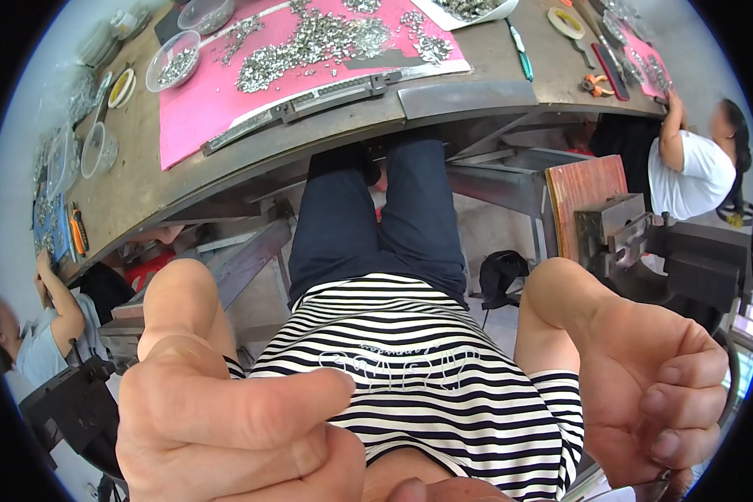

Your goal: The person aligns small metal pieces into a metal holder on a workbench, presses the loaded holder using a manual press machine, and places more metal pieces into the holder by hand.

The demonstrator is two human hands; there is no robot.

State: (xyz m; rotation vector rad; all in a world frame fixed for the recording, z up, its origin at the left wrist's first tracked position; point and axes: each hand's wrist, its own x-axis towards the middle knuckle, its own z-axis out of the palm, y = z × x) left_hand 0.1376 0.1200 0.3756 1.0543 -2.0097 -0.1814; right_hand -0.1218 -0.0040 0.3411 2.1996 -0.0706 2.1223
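Note:
My left hand [243, 418] is raised close in front of me at the lower left, its fingers curled and the index finger bent across. Whatever it may hold is hidden. My right hand [644, 368] is up at the lower right, palm side showing, fingers folded inward. Its thumb side runs out of view, so what it grips, if anything, cannot be seen. Both hands are well away from the workbench. On the bench ahead, small silvery metal pieces [297, 63] lie heaped over a pink sheet [180, 134]. A long metal fixture [309, 105] rests along the sheet's near edge.
Clear tubs [174, 63] stand at the left of the bench [134, 184]. A green-capped pen [520, 50], orange pliers [596, 85] and tape roll [566, 23] lie to the right. A vise-like machine [619, 226] sits right of my legs. Co-workers [694, 167] sit at both sides.

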